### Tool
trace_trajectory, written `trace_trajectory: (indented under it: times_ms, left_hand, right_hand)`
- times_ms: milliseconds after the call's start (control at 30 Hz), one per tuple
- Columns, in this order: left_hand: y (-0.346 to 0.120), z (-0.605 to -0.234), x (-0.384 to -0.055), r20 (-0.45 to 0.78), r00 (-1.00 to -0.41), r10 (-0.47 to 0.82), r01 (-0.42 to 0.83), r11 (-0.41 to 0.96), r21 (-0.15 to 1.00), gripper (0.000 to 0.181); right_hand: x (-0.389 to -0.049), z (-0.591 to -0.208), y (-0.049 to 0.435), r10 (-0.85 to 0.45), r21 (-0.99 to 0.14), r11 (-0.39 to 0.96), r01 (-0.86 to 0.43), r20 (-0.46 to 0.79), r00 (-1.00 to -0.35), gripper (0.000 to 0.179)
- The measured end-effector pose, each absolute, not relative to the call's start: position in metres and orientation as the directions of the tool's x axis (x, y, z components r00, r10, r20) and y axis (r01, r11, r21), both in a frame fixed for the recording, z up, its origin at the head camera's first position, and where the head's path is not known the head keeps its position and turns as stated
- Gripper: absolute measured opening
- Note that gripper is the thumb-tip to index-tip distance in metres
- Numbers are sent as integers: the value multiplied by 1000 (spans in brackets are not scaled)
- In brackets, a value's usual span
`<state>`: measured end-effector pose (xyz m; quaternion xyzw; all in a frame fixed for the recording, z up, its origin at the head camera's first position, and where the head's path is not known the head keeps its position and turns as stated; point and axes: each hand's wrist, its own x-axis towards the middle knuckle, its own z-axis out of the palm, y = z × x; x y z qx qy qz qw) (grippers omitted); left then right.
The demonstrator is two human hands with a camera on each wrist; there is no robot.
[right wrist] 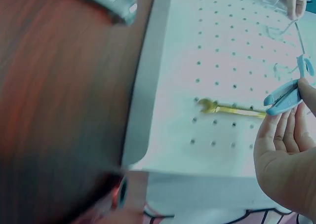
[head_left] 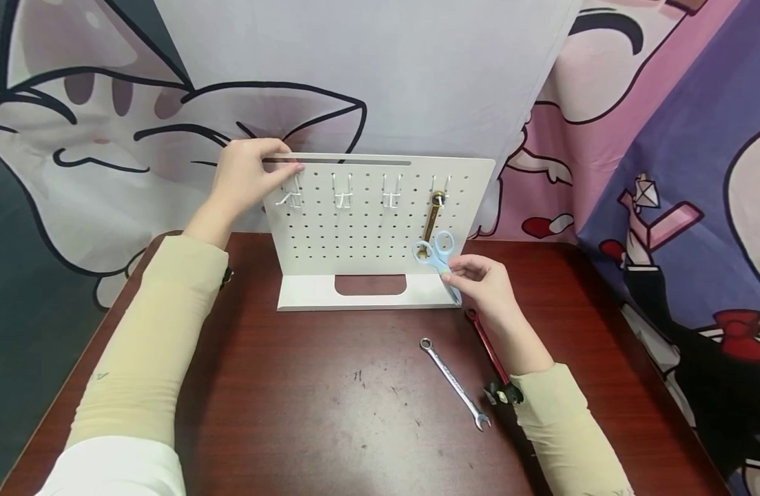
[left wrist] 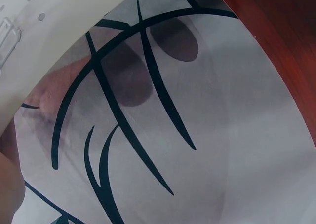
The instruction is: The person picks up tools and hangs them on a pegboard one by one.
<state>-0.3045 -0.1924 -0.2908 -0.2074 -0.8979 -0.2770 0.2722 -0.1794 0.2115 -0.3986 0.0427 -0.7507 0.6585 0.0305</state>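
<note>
My left hand (head_left: pixel 246 172) grips the top left edge of a white pegboard (head_left: pixel 373 258) standing on the table. Low at the board's right side, my right hand (head_left: pixel 486 282) pinches a pair of light blue scissors (head_left: pixel 440 262), finger loops upward and tilted left. A gold wrench (head_left: pixel 430 222) hangs from the rightmost hook, its lower end partly behind the scissors' loops. The other white hooks (head_left: pixel 343 198) hold nothing. In the right wrist view, thumb and fingers close on the scissors (right wrist: pixel 286 99) in front of the board, near the gold wrench (right wrist: pixel 232 109).
On the dark red table (head_left: pixel 305 399) a silver wrench (head_left: pixel 453 382) lies in front of the board. A red wrench (head_left: pixel 488 344) lies beside it, partly under my right wrist. Behind the table hangs a cartoon-print cloth (head_left: pixel 429 76).
</note>
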Motion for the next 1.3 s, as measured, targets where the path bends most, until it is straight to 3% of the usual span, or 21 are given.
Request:
trace_trajectory:
  times_ms: [267, 967, 1300]
  left_hand:
    - [-192, -292, -305, 618, -750, 234, 534, 766, 358, 20]
    - [-192, -293, -305, 628, -739, 244, 535, 779, 327, 20]
    - [-191, -294, -305, 640, -730, 239, 545, 770, 333, 21]
  right_hand:
    - [-190, -388, 180, 4, -988, -9, -152, 152, -988, 45]
    - [-226, -386, 141, 66, -990, -110, -88, 81, -995, 25]
    - [-240, -392, 129, 121, -983, -168, -68, 48, -992, 30]
